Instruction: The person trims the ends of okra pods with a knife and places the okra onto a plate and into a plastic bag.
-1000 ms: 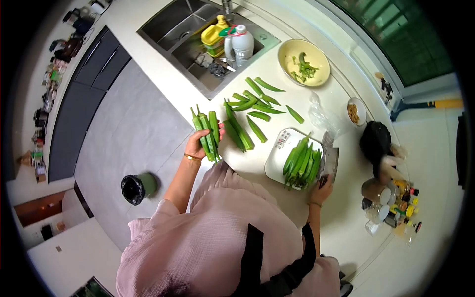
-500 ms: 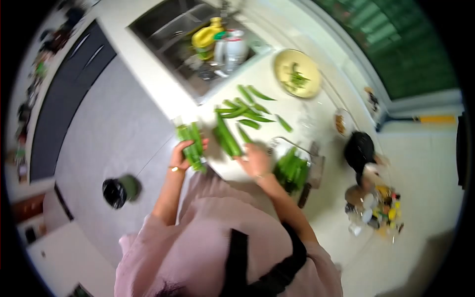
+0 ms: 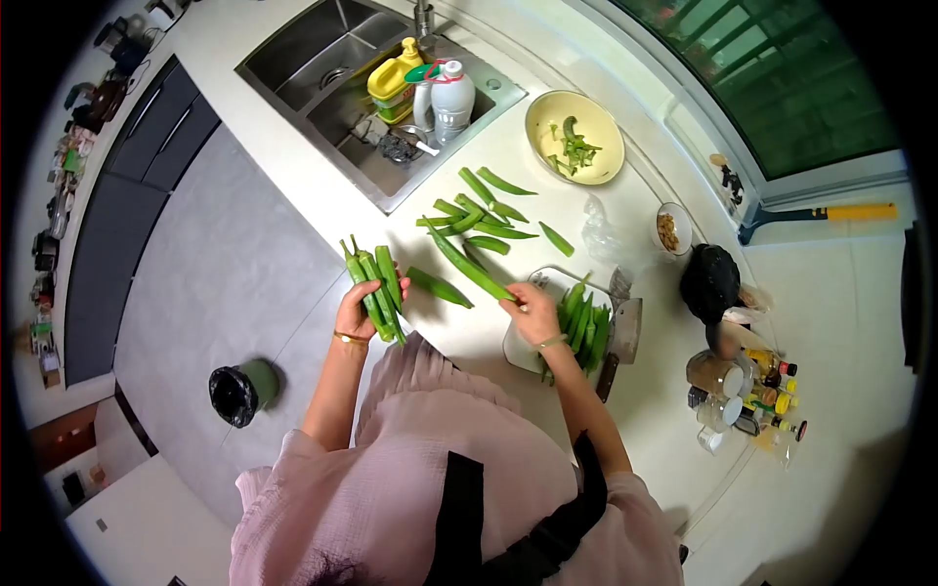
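Observation:
A bunch of several green okra pods (image 3: 374, 283) is held in my left hand (image 3: 357, 311) at the counter's front edge. My right hand (image 3: 532, 314) pinches the lower end of one long pod (image 3: 464, 262). Just below that pod, another one (image 3: 439, 286) lies on the counter. More loose okra (image 3: 479, 217) is scattered farther back. Beside my right hand sits a white tray (image 3: 520, 344) with a pile of okra (image 3: 586, 332) on it. A cleaver (image 3: 625, 332) rests at the tray's right edge, its dark handle towards me.
Bottles (image 3: 452, 103) stand in the steel sink (image 3: 322, 83). A cream bowl (image 3: 601, 127) holds green scraps. To the right are a small bowl (image 3: 681, 217), a black bag (image 3: 710, 281) and several jars (image 3: 718, 376). A lined bin (image 3: 259, 384) stands on the floor.
My right hand has let go of the cleaver, moved left and taken hold of a long pod, which is now lifted. My left hand still holds its bunch. The view has shifted slightly.

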`<control>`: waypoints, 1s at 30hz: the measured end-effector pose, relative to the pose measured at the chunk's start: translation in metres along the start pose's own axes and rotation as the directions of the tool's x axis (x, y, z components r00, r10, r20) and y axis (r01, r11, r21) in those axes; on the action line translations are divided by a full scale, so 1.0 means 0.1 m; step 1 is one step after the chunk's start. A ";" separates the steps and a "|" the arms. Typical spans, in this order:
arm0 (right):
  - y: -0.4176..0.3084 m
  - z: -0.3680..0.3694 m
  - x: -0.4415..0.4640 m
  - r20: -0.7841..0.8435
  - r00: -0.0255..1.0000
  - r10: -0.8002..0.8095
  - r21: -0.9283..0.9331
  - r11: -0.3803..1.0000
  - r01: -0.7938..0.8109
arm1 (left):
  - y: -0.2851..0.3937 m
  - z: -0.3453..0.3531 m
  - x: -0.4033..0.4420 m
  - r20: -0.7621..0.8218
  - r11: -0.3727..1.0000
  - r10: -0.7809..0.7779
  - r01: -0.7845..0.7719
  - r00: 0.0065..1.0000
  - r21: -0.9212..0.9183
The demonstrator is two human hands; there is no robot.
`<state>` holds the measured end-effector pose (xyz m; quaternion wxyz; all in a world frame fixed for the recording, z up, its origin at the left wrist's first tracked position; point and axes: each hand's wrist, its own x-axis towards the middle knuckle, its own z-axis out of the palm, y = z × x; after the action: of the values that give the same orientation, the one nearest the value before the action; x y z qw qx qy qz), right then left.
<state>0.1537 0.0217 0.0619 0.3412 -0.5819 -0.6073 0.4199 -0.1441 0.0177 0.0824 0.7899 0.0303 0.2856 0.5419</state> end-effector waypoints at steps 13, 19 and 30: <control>0.53 -1.78 -0.55 -0.456 0.856 0.243 0.004 0.963 -0.271 | -0.23 0.27 0.21 0.067 0.994 -0.111 0.110 0.992 0.019; 1.17 -1.93 -1.37 -0.646 0.679 0.349 -0.031 0.877 -0.480 | -0.36 0.43 0.28 0.088 0.983 -0.174 0.168 0.981 0.070; 0.42 -1.46 -1.01 -0.497 0.849 0.181 0.055 0.983 -0.177 | -0.25 0.34 0.26 -0.032 0.992 -0.033 0.036 0.999 0.124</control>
<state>0.3125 -0.0634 0.0917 0.4481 -0.7234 -0.4400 0.2870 -0.1007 0.0389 0.0915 0.7913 0.0664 0.3312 0.5096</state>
